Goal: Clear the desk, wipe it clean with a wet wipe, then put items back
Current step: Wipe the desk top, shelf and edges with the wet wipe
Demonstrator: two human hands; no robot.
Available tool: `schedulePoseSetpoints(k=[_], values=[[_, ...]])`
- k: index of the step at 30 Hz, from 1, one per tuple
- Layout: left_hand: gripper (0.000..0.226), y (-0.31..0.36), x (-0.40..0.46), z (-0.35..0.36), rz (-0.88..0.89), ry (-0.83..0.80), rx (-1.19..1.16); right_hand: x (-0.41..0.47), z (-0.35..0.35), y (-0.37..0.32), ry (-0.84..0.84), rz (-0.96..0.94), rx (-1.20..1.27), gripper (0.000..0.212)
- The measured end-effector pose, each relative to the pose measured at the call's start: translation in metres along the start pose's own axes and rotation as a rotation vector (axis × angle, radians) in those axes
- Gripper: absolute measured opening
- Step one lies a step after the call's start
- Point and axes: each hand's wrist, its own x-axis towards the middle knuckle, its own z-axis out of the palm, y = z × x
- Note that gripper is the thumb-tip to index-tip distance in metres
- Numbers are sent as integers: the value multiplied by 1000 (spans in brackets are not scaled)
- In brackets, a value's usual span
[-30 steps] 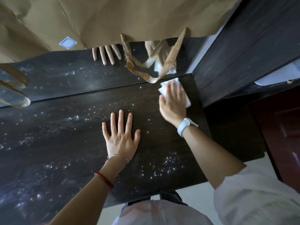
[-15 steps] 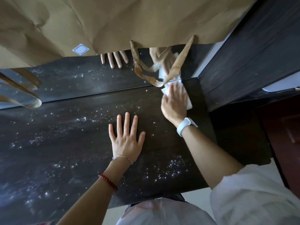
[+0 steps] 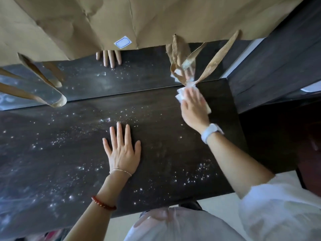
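Note:
The dark wooden desk (image 3: 165, 153) is bare and speckled with glinting wet droplets. My right hand (image 3: 193, 106) presses a white wet wipe (image 3: 180, 95) flat against the desk's far right corner, where the top meets a mirror. The wipe shows at my fingertips and under the palm's right edge. My left hand (image 3: 122, 152) lies flat on the middle of the desk, fingers spread, holding nothing.
A mirror (image 3: 139, 77) runs along the desk's back edge and reflects my fingers. Brown paper bags (image 3: 104, 20) hang over it, their ribbon handles (image 3: 215, 61) dangling near my right hand. A dark cabinet (image 3: 278, 58) stands at the right.
My right hand has slid the wipe farther back, up to the mirror edge under the bag handle. My left hand has stayed planted on the desk.

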Motion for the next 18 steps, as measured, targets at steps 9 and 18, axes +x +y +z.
schedulePoseSetpoints(k=[9, 18], values=[[57, -6, 3, 0, 23, -62, -26, -97, 25, -81, -105, -262, 5, 48], [54, -8, 1, 1, 32, -44, 17, -65, -13, 34, -11, 317, -77, 68]])
